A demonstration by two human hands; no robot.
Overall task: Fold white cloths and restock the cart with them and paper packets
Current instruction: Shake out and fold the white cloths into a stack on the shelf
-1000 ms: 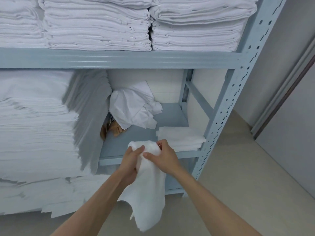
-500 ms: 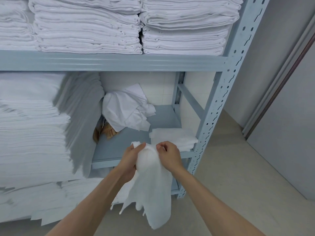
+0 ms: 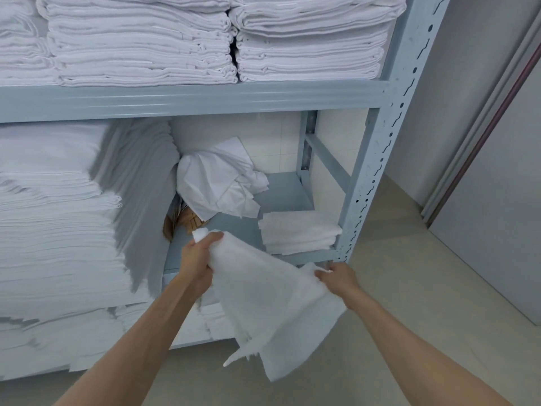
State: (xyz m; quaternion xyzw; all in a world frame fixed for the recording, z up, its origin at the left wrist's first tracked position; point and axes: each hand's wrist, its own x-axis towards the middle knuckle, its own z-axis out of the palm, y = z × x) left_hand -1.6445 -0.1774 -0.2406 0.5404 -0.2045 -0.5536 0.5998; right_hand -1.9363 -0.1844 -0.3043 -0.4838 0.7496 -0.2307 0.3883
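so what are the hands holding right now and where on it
Both hold one white cloth along its top edge: the left hand grips one upper corner, the right hand pinches the other, and the rest hangs below.

fuzzy white cloth (image 3: 272, 294), matt painted metal shelf (image 3: 205, 98)

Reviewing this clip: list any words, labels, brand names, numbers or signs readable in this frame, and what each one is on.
None can be read.
The white cloth gripped by the left hand and right hand: plain, no print or tag in view.
The folded stacks and the small folded pile: no labels showing.
The shelf upright: only punched holes, no markings.
The brown packets: mostly hidden; any print is too small to tell.
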